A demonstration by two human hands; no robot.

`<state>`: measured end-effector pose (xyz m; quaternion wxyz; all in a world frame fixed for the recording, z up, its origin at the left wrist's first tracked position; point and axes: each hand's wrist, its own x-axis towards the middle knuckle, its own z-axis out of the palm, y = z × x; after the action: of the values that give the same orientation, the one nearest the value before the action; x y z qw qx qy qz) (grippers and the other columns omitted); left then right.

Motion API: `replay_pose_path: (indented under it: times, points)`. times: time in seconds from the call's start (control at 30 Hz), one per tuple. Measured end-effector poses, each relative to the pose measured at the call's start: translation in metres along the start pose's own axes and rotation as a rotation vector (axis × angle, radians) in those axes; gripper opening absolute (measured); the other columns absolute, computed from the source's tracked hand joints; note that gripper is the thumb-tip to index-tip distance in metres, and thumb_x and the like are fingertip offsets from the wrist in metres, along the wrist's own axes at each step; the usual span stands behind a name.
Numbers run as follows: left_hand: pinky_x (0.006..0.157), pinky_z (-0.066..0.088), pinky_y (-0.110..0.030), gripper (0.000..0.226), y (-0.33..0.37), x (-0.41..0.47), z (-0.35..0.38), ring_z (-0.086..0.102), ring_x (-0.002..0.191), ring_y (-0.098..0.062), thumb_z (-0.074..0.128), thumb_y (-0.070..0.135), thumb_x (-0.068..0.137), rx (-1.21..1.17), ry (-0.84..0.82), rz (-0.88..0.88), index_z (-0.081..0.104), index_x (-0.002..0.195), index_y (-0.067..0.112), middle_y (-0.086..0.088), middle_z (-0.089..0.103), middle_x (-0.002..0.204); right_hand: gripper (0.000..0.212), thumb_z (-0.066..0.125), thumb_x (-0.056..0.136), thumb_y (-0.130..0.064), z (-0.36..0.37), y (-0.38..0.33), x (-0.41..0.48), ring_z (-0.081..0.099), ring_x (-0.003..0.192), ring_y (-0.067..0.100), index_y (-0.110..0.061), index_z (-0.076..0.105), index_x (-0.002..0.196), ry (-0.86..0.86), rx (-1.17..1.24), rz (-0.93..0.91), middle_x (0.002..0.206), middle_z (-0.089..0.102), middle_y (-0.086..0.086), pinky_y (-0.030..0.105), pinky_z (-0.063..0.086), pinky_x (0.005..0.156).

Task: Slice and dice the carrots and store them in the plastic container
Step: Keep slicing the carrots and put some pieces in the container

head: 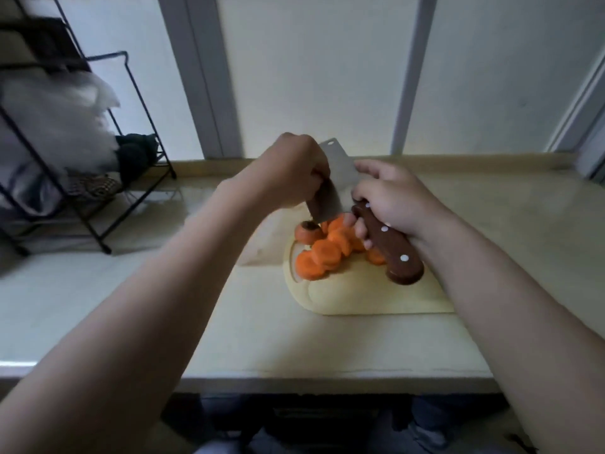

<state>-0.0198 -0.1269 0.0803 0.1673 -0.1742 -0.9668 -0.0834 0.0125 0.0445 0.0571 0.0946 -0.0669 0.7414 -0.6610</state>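
Two hands meet over the cutting board. The right hand wraps its fingers around the cleaver handle. The left hand curls against the blade's flat, grip unclear. Carrot slices lie heaped on the board at the blade's 6 o'clock, with a stem end at the heap's 10 o'clock.

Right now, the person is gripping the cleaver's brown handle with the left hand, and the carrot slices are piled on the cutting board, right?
Not quite: the head view shows the right hand gripping the cleaver by its brown handle, while the left hand touches the blade. The carrot slices are piled on the cutting board, as you said.
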Motion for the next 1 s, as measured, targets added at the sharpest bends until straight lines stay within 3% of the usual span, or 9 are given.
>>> replay_pose_path:
  times: [0.2,0.37,0.5,0.63,0.83,1.0]
  points:
    - [0.071,0.045,-0.026,0.035,-0.087,-0.051,-0.001,0.066,0.089,-0.025,0.054,0.004,0.082,-0.005,0.004,-0.286,0.078,0.1,0.022,-0.005,0.074,0.096,0.039,0.033,0.096,0.002,0.074,-0.005,0.024,0.048,0.038,0.02,-0.023,0.059,0.11,-0.099,0.026,0.068,0.058,0.057,0.016,0.026,0.044,0.04]
    - [0.069,0.05,-0.03,0.04,-0.116,-0.072,0.009,0.061,0.08,-0.018,0.054,0.002,0.084,-0.073,0.014,-0.42,0.071,0.117,0.018,-0.005,0.07,0.106,0.039,0.035,0.096,0.001,0.066,-0.003,0.024,0.05,0.04,0.02,-0.022,0.06,0.116,-0.06,-0.024,0.085,0.063,0.059,0.017,0.026,0.045,0.04]
    - [0.079,0.045,-0.025,0.034,-0.091,-0.061,0.006,0.064,0.096,-0.025,0.055,0.006,0.088,-0.119,0.08,-0.353,0.071,0.118,0.011,-0.008,0.072,0.103,0.04,0.039,0.096,0.002,0.029,-0.004,0.018,0.054,0.04,0.02,-0.023,0.06,0.12,0.021,-0.084,0.044,0.062,0.063,0.017,0.027,0.047,0.039]
    - [0.093,0.053,-0.031,0.029,-0.038,-0.042,0.01,0.067,0.099,-0.023,0.06,0.013,0.09,-0.211,0.097,-0.231,0.071,0.117,0.012,-0.008,0.074,0.104,0.044,0.044,0.097,0.002,-0.032,0.002,0.006,0.053,0.038,0.019,-0.027,0.059,0.126,0.158,-0.085,0.021,0.055,0.063,0.013,0.026,0.046,0.036]
    - [0.091,0.052,-0.032,0.033,0.045,-0.008,0.051,0.066,0.102,-0.02,0.059,0.015,0.09,-0.307,-0.017,-0.041,0.068,0.121,0.019,-0.001,0.073,0.109,0.054,0.044,0.099,0.0,-0.127,0.048,-0.021,0.051,0.037,0.019,-0.034,0.05,0.14,0.399,-0.018,0.037,0.055,0.062,0.013,0.026,0.043,0.037]
    - [0.093,0.047,-0.032,0.042,0.088,0.027,0.096,0.058,0.114,-0.022,0.06,0.014,0.092,-0.216,-0.193,0.054,0.057,0.133,0.018,-0.003,0.065,0.122,0.058,0.044,0.098,0.001,-0.166,0.097,-0.031,0.05,0.039,0.021,-0.032,0.049,0.146,0.443,0.045,0.094,0.056,0.06,0.016,0.027,0.042,0.04]
